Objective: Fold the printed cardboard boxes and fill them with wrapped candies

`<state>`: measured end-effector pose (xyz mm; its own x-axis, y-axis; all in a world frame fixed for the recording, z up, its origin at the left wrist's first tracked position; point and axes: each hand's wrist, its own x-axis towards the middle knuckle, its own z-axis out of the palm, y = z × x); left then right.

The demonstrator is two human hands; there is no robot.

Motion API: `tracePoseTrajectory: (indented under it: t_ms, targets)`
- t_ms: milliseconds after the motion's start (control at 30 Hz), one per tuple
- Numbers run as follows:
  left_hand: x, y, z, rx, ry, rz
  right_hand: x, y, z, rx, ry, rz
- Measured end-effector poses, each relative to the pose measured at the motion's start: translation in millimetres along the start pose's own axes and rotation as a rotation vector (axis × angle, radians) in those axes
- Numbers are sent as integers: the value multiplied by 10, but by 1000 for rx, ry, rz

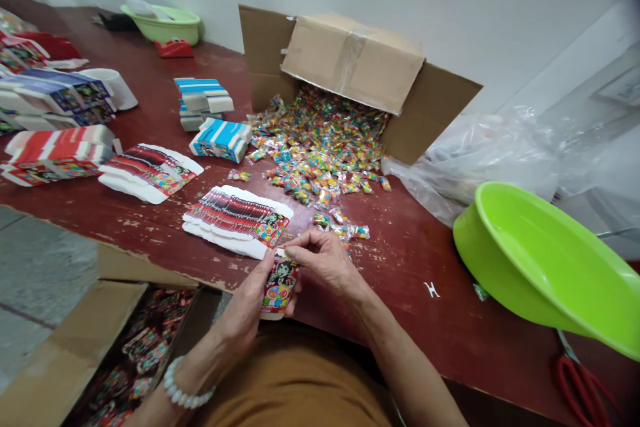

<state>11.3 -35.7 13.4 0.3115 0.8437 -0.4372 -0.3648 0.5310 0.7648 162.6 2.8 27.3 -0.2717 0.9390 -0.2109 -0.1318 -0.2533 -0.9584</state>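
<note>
My left hand (pixel 250 300) wraps round a small printed candy box (pixel 280 283) with a red and colourful front, held upright near the table's front edge. The fingers of my right hand (pixel 323 257) pinch at the top end of that box; whether they hold its flap or something else is hidden. Just beyond my hands lies a fanned row of flat printed boxes (pixel 235 213). Small clear packets of coloured candy (pixel 340 220) lie scattered past my right hand, leading back to a large heap (pixel 325 140).
A cardboard carton (pixel 355 53) lies tipped at the back, candy spilling out. To the right are a green basin (pixel 540 267) and red-handled scissors (pixel 583 383). Stacked boxes (pixel 60 150) stand left. An open carton (pixel 115 313) below left holds finished-looking printed packs.
</note>
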Motion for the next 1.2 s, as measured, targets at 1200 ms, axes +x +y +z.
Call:
tracePoseTrajectory:
  t_ms: [1200]
  targets:
    - [-103, -112, -299, 14, -232, -196, -195, 165, -254, -500, -272, -406]
